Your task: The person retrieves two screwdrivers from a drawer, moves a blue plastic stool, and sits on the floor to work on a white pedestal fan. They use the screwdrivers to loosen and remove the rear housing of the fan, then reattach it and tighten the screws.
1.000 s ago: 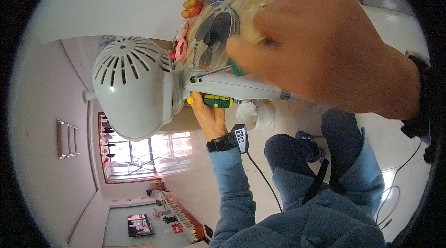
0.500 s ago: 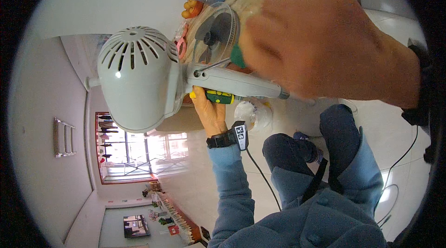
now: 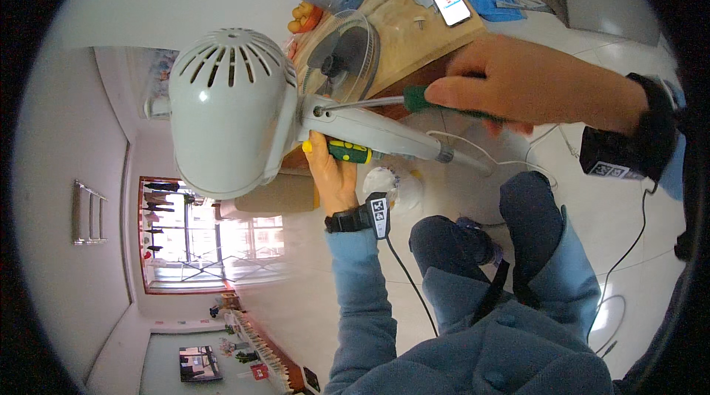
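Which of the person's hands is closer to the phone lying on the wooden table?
The right hand. It grips a green-handled screwdriver just below the phone. The left hand is farther away, under the fan's neck, holding a yellow-and-green screwdriver.

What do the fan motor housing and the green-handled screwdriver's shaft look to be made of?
The fan motor housing looks like moulded plastic: pale grey, smooth, slightly glossy, with moulded vent slots. The screwdriver shaft, held by the right hand, looks like bare metal: thin, silvery and reflective. Its green handle is probably plastic or rubber.
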Motion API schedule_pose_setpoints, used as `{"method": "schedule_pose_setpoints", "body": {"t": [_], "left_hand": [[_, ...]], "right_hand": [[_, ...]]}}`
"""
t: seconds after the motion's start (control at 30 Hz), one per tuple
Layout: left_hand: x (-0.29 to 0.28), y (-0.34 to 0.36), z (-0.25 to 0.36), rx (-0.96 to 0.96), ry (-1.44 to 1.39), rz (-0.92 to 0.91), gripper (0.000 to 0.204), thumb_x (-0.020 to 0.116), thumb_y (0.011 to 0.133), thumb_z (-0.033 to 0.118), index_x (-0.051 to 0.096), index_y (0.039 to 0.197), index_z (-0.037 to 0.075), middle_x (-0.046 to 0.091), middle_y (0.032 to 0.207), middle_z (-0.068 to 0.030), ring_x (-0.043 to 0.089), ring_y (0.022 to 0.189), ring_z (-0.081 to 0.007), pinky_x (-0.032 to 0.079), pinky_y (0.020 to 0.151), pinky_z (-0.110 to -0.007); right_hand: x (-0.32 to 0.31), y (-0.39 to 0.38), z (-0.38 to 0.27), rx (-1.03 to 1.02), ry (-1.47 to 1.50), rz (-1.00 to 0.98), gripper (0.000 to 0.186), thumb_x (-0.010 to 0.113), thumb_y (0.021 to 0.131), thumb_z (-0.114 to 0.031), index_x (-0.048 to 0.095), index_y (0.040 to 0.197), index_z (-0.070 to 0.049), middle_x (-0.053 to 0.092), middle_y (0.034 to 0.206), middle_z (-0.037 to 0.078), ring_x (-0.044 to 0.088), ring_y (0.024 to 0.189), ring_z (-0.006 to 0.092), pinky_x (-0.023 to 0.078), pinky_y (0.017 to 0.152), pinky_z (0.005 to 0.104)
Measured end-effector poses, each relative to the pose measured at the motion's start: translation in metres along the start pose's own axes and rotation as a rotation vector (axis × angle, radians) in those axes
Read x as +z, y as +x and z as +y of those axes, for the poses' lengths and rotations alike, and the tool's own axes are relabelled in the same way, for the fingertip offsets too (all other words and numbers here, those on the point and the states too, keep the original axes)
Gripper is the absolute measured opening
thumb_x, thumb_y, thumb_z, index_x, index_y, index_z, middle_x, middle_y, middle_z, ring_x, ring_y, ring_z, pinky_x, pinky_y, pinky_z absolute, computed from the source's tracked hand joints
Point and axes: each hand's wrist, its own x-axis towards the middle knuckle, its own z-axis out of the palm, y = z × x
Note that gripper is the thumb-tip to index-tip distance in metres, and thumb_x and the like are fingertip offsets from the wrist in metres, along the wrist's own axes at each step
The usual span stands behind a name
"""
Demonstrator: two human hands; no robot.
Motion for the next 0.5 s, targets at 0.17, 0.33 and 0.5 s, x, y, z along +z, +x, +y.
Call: {"method": "schedule_pose_setpoints", "body": {"t": [0.17, 0.33, 0.5], "left_hand": [[-0.002, 0.0, 0.0, -0.008, -0.032, 0.079, 0.036, 0.06, 0.09, 0.028, 0.053, 0.117, 0.006, 0.061, 0.11, -0.005, 0.058, 0.1, -0.0173, 0.049, 0.087, -0.036], [-0.007, 0.003, -0.004, 0.004, -0.018, 0.041, 0.036, 0.058, 0.091, 0.029, 0.051, 0.12, 0.009, 0.06, 0.112, -0.0046, 0.058, 0.1, -0.017, 0.048, 0.086, -0.036], [-0.01, 0.005, -0.006, 0.006, -0.045, 0.026, 0.031, 0.057, 0.092, 0.02, 0.048, 0.118, 0.007, 0.057, 0.111, -0.0055, 0.057, 0.097, -0.0168, 0.049, 0.082, -0.035]], "right_hand": [[0.018, -0.004, -0.009, -0.724, -1.332, 0.65, 0.032, 0.069, 0.079, -0.031, 0.06, 0.099, -0.008, 0.061, 0.08, 0.006, 0.059, 0.071, 0.0099, 0.047, 0.061, 0.0245], [0.004, -0.002, -0.02, -0.77, -0.775, 0.701, 0.033, 0.067, 0.081, -0.034, 0.063, 0.091, -0.002, 0.062, 0.072, 0.007, 0.054, 0.05, 0.0108, 0.042, 0.042, 0.0229], [-0.009, -0.004, -0.023, 0.201, 0.108, -0.051, 0.032, 0.065, 0.084, -0.032, 0.063, 0.096, -0.002, 0.062, 0.072, 0.005, 0.057, 0.057, 0.0111, 0.045, 0.045, 0.0249]]}}
